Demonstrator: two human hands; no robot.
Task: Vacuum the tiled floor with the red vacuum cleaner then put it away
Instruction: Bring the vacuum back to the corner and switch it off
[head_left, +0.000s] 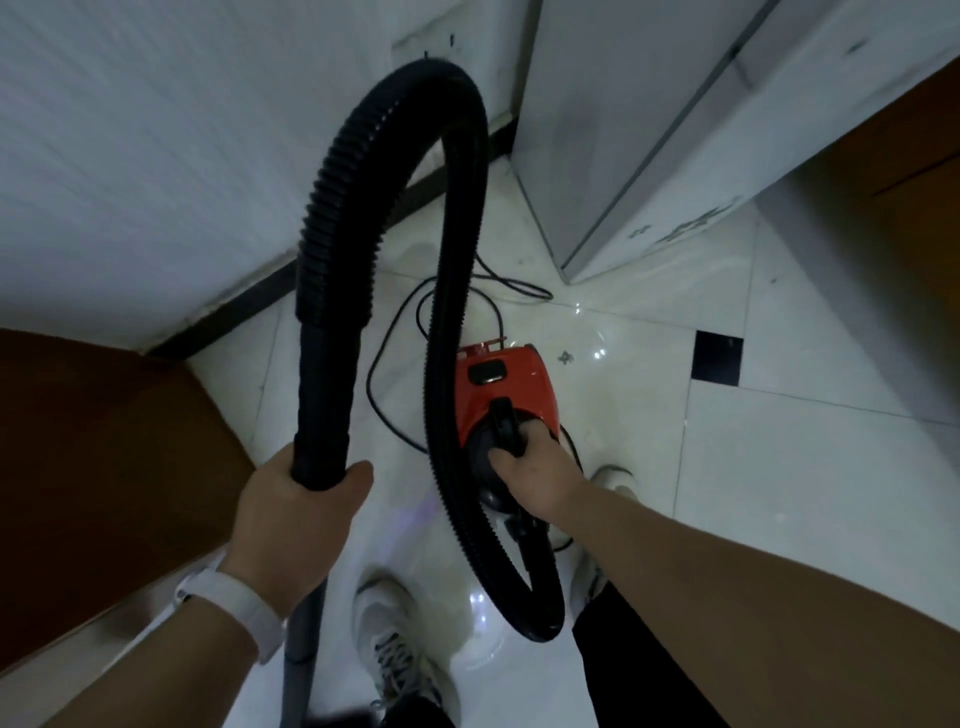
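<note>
Head cam, pointing straight down. Got the left hand wrapped tight round the rigid black tube at the end of the hose, fingers and thumb curled all the way round, with a white wristband on that wrist. Below the fist, just a grey wand heading down out of shot beside the left shoe.

From the tube, up and over in a big ribbed arch in front of the white wall, then down the left side of the red vacuum cleaner and round in a loop just right of the left shoe.

Got the right hand clamped on the black carry handle on top of the vacuum, fingers hooked round it. Sitting dead centre over the glossy tiled floor, just ahead of the right shoe. Can't tell if resting on the tiles or lifted off.

Behind it, a thin black power cord looped loose on the floor. Off to the right, one small black tile set among the white ones. Up top right, a grey cabinet. Down the left edge, a brown panel meeting the wall. A bit blurry all over, tbh.
</note>
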